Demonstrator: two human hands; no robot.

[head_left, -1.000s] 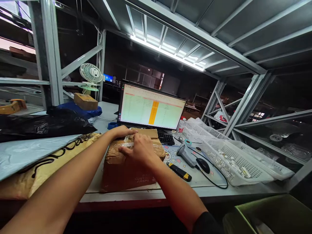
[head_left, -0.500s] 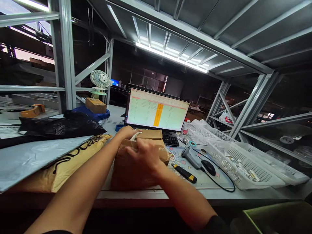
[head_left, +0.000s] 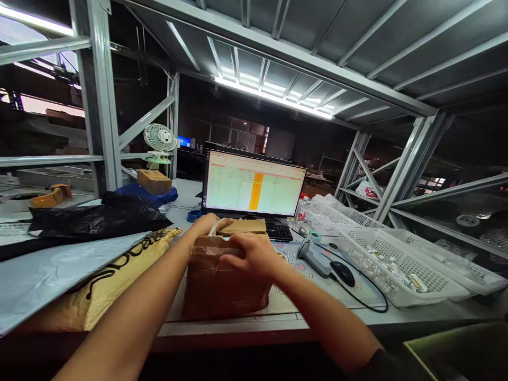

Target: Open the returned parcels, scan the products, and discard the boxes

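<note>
A brown cardboard box (head_left: 226, 291) stands at the table's front edge, its top partly opened and a pale strip of tape (head_left: 216, 228) lifted at the left. My right hand (head_left: 256, 254) is closed on the box's near upper edge, its fingers over the top and its thumb on the front face. At the far left of the box top, my left hand (head_left: 208, 225) grips the edge beside the tape strip; some of its fingers are hidden. A raised flap (head_left: 246, 226) shows between and behind the hands.
Behind the box stand a monitor (head_left: 254, 185) and a keyboard (head_left: 279, 231). To the right lie a barcode scanner (head_left: 313, 259), a mouse (head_left: 342, 273) and white plastic baskets (head_left: 397, 288). Mailing bags (head_left: 115, 280) cover the left side. A small fan (head_left: 160, 137) sits further back.
My right hand has shifted right and now grasps the near edge of the box. The near flap stands more upright. The yellow-and-black cutter is now hidden by my right forearm.
</note>
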